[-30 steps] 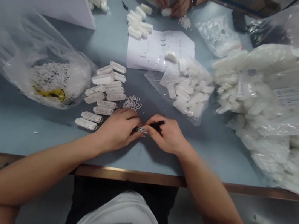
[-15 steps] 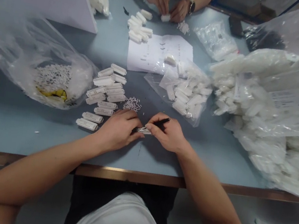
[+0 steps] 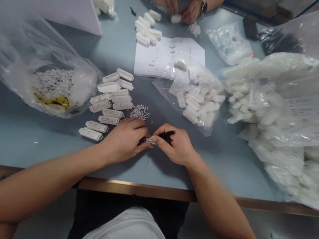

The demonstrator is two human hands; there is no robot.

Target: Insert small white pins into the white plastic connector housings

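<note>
My left hand [image 3: 125, 138] and my right hand [image 3: 175, 144] meet near the front of the blue table [image 3: 7, 134]. Both pinch a small white plastic connector [image 3: 150, 140] between their fingertips. A thin black tool [image 3: 166, 134] also lies in my right hand, its tip pointing up and right. A small heap of tiny white inserts [image 3: 140, 112] lies just beyond my left hand. Rows of white connector housings [image 3: 110, 101] lie to the left of that heap.
A clear bag of small white parts [image 3: 52, 85] lies at the left. An open bag of housings [image 3: 196, 97] and large filled bags [image 3: 300, 118] crowd the right. A printed sheet [image 3: 164, 55] lies mid-table. Another person's hands [image 3: 178, 4] work at the far edge beside more housings [image 3: 147, 27].
My hands stay together on the connector with only slight finger shifts; the black tool's tip dropped a little. The other person's hands moved slightly.
</note>
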